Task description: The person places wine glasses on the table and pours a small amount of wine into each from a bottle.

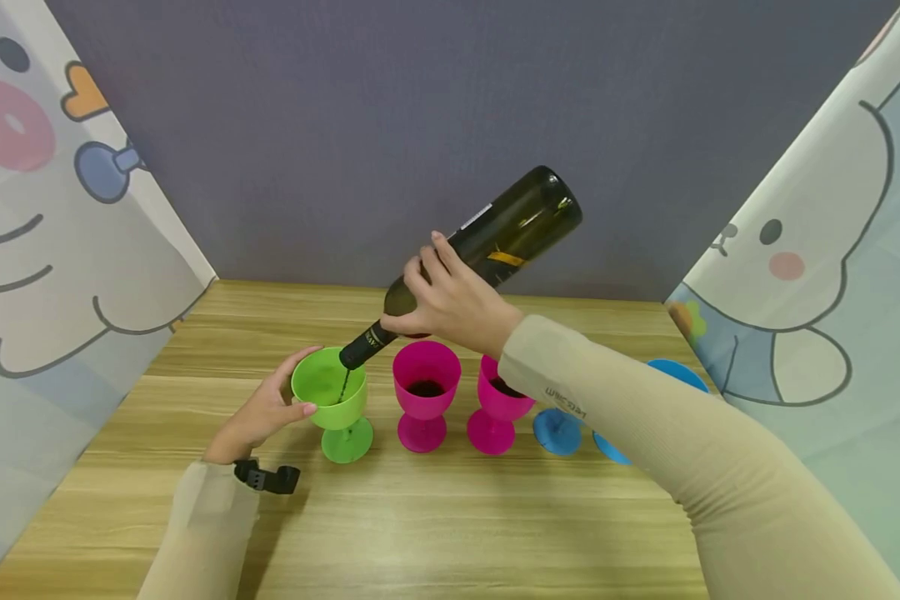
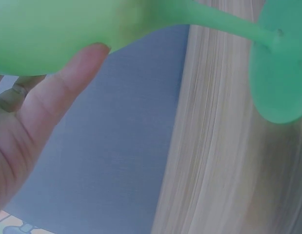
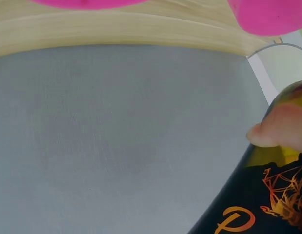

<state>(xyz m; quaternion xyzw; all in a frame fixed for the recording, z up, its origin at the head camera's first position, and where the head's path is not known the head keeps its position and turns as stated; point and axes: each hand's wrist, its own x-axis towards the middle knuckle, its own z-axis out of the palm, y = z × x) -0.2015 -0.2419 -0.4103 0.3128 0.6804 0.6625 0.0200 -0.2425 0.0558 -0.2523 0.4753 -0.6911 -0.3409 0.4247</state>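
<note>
In the head view, my right hand (image 1: 457,302) grips a dark glass wine bottle (image 1: 532,221) at its shoulder and tilts it neck-down to the left. A thin dark stream falls from the bottle's mouth into a light green goblet (image 1: 347,413). Around that goblet's bowl are the thumb and fingers of my left hand (image 1: 264,414); its foot stands on the table. The left wrist view shows the thumb (image 2: 68,80) against the underside of the bowl. In the right wrist view, part of the bottle's dark label (image 3: 253,187) with orange print shows beside a finger.
To the right of the green goblet stand two pink goblets, one (image 1: 422,407) fully seen and another (image 1: 492,431) partly behind my right arm, both with dark liquid inside. Two blue goblets (image 1: 558,432) are mostly hidden by the sleeve. A grey panel (image 1: 307,150) rises behind the wooden table (image 1: 420,533).
</note>
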